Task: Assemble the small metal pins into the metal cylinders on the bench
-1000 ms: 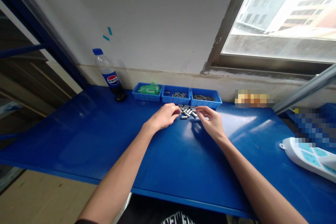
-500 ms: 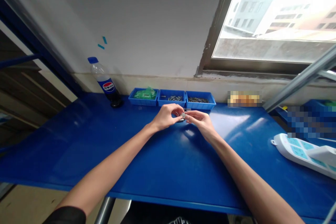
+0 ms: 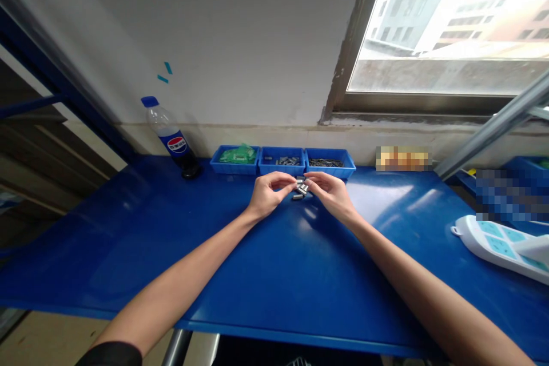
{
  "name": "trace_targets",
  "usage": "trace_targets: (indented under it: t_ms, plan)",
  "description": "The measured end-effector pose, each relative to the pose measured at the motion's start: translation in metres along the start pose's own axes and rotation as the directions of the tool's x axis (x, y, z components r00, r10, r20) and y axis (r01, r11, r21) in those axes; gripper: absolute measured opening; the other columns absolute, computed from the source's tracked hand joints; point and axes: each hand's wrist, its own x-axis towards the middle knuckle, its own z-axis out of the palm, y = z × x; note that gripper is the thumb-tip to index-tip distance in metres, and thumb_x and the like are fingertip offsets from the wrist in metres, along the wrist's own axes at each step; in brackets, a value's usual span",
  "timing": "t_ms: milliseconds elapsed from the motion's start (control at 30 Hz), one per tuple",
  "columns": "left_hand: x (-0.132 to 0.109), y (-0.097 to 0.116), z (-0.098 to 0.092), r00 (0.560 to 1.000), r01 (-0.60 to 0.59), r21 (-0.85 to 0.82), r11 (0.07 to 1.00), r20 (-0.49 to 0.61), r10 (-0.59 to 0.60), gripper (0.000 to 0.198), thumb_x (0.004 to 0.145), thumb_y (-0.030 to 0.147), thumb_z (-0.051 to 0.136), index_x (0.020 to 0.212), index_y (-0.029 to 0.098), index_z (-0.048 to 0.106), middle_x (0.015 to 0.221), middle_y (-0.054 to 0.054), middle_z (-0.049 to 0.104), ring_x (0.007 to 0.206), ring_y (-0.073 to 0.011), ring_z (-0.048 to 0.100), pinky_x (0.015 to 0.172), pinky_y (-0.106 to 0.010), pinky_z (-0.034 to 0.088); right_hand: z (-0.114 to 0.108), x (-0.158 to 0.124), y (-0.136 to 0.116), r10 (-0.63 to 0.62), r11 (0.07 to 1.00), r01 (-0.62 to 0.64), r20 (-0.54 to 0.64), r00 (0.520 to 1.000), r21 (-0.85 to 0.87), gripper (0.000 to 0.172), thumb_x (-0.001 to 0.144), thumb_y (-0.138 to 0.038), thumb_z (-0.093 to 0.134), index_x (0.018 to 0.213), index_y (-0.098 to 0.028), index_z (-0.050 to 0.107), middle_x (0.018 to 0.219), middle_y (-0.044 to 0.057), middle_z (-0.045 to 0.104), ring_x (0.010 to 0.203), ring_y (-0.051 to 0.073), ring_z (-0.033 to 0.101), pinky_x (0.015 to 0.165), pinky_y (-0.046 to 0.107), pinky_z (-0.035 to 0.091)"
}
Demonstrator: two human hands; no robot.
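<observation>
A glossy blue table [image 3: 266, 274] stands against a pale wall [image 3: 235, 40] with a window [image 3: 429, 77]. Small metal pieces [image 3: 297, 197] lie on it between the left hand [image 3: 269, 194] and right hand [image 3: 331, 193], both curled, thumbs near fingertips; whether either grips a piece cannot be told.

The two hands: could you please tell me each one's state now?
Left hand: curled by silvery pieces; hold unclear.
Right hand: likewise curled; hold unclear.
</observation>
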Motion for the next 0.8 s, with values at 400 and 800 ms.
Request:
trace_targets:
  t_ms: [400, 800]
  plan:
    - [0.032, -0.017, -0.005, 0.993, -0.007, 0.013, 1.000, -0.114, 0.009, 0.037, 0.089, 0.023, 0.069, 0.124, 0.015, 0.072, 0.139, -0.013, 0.066, 0.119, -0.0245, 0.070, 0.106, -0.037, 0.058, -0.018, -0.001, 0.018, -0.326, 0.698, 0.375, 0.196, 0.925, -0.609, 0.025, 0.089, -0.027, 0.060, 0.112, -0.022, 0.069, 0.101, 0.010, 0.069, 0.093, 0.026, 0.066, 0.085, 0.037, 0.053]
    - [0.015, -0.018, -0.011, 0.974, -0.228, 0.335, 0.914, 0.098, 0.207, 0.021, 0.088, 0.007, 0.059, 0.091, 0.017, 0.077, 0.094, -0.006, 0.078, 0.087, -0.0180, 0.072, 0.080, -0.030, 0.056, -0.024, -0.005, 0.030, -0.264, 0.770, 0.296, 0.140, 0.954, -0.565, 0.018, 0.095, -0.028, 0.059, 0.104, -0.024, 0.074, 0.101, 0.008, 0.075, 0.092, 0.024, 0.070, 0.086, 0.038, 0.055]
